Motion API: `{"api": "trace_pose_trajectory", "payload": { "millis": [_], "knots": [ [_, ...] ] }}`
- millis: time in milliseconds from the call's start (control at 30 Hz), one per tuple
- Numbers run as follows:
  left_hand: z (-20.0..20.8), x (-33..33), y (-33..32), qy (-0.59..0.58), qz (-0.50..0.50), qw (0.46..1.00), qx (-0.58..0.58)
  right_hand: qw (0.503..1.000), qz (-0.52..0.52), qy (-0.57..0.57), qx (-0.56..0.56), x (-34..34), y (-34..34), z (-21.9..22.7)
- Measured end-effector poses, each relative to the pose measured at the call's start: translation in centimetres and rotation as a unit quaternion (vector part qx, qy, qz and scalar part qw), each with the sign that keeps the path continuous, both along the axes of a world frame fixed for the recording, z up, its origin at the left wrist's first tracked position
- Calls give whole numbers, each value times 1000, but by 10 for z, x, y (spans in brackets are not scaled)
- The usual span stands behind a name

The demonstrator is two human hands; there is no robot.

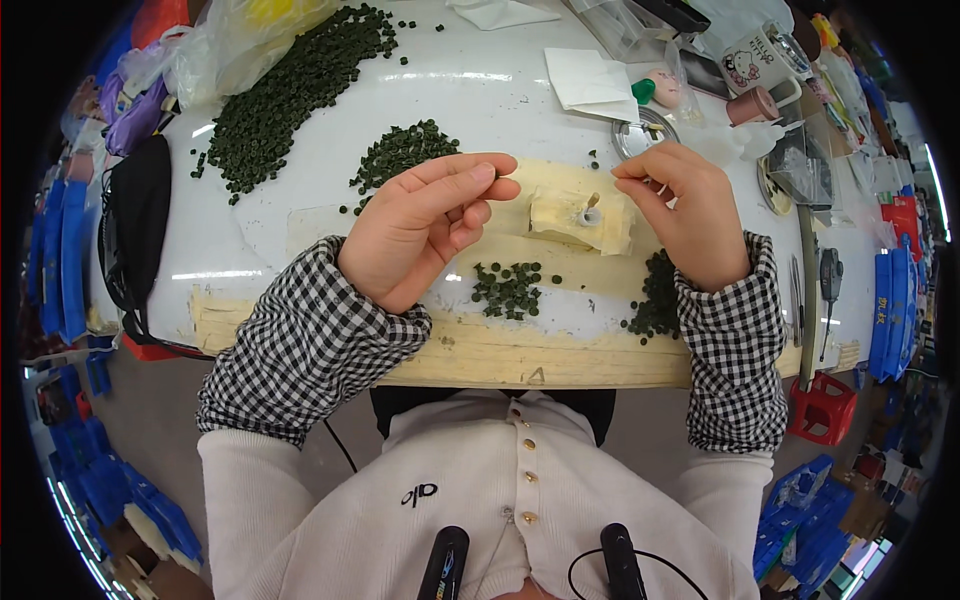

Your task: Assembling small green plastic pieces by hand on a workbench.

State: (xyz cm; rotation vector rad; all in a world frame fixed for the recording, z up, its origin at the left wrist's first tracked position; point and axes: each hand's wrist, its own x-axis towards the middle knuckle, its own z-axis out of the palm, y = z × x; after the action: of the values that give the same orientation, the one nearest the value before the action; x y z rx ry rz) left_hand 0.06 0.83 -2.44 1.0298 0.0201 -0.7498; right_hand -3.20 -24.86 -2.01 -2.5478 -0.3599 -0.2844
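My left hand (425,225) is raised over the near-left part of the table. Its thumb and forefinger are pinched on a tiny dark piece, most of which they hide. To the right, my right hand (695,205) has thumb and fingertips drawn together; whatever they hold is too small to make out. Between both hands sits a block wrapped in yellowish tape (560,215), with a short upright peg (592,202) on top. Small dark green pieces lie in a little heap (508,290) in front of it. Another heap (657,298) is partly under my right forearm.
A large pile of dark green pieces (280,110) spreads at the far left, and a medium pile (410,148) lies behind my left hand. White paper (590,82), a round metal tin (643,132) and a mug (757,62) stand at the back right. Tweezers (797,295) lie at right.
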Motion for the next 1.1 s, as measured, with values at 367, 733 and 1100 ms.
{"api": "trace_pose_trajectory", "payload": {
  "millis": [367, 733, 1100],
  "knots": [
    [-7, 1, 1, -2, -24, 999, -43, 982, 107, 45, -152, 40, 2, -2],
    [-7, -6, 3, -13, -61, 994, -87, 993, 96, 5, 63, 11, 0, 44],
    [-5, -14, 1, -43, -99, 993, -41, 782, 84, 261, 560, -39, 47, 24]
  ]
}}
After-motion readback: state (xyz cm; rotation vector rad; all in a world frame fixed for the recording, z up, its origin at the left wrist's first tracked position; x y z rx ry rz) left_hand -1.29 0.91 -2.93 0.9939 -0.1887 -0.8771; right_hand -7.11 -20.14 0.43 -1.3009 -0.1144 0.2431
